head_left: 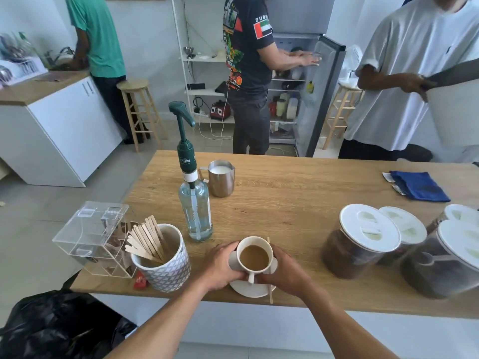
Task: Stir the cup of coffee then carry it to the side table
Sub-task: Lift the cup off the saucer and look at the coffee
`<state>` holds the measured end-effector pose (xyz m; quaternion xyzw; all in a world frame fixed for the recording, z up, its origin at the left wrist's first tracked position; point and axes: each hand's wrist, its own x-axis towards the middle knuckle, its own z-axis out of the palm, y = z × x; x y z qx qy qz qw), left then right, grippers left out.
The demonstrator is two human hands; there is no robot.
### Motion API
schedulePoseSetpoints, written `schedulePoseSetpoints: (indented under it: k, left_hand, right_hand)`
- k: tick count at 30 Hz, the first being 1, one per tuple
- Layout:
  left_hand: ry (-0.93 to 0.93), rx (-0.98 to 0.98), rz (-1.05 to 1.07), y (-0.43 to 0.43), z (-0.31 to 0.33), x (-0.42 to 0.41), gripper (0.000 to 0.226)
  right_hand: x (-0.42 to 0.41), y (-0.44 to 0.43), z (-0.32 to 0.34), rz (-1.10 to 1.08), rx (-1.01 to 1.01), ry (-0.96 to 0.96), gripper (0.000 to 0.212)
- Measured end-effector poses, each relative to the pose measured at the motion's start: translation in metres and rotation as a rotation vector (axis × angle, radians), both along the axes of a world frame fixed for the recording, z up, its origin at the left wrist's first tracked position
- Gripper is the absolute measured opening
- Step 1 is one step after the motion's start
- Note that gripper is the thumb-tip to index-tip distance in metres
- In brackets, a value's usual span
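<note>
A white cup of milky coffee [254,255] sits on a white saucer [248,290] at the near edge of the wooden counter [298,203]. Its handle points toward me. My left hand [223,266] grips the saucer's left side beside the cup. My right hand [285,272] grips the right side. A wooden stir stick [270,294] lies across the saucer's right rim, passing under my right hand and sticking out past the counter edge.
A patterned pot of wooden stir sticks [163,260] and a clear acrylic box [96,237] stand left. A syrup pump bottle [194,198] and steel milk jug [221,177] sit behind. Several lidded coffee jars [363,242] stand right. Three people stand beyond the counter.
</note>
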<state>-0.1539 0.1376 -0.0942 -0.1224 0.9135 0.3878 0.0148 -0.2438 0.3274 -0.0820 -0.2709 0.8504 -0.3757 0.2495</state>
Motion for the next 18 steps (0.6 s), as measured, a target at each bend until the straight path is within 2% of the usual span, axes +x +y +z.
schedulePoseSetpoints:
  k: [4, 6, 8, 12, 15, 18]
  left_hand:
    - [0.006, 0.047, -0.030, -0.006, 0.022, -0.006, 0.079]
    - [-0.010, 0.107, -0.051, -0.010, 0.037, -0.009, 0.074]
    - [-0.011, 0.149, -0.063, -0.015, 0.052, -0.012, 0.073]
    - [0.041, 0.171, -0.080, -0.024, 0.086, -0.013, 0.073]
    - [0.079, 0.203, -0.092, -0.034, 0.113, -0.012, 0.066]
    - [0.116, 0.225, -0.091, -0.046, 0.135, -0.012, 0.069]
  right_hand:
    - [0.000, 0.002, 0.032, 0.019, -0.031, 0.004, 0.054]
    - [-0.001, 0.002, 0.047, 0.035, -0.058, 0.013, 0.052]
    - [-0.002, 0.000, 0.056, 0.028, -0.085, 0.029, 0.057]
    - [-0.008, -0.008, 0.074, 0.023, -0.121, 0.079, 0.081]
    - [-0.011, -0.017, 0.095, 0.034, -0.152, 0.122, 0.080]
    - [-0.011, -0.029, 0.116, 0.050, -0.211, 0.153, 0.072]
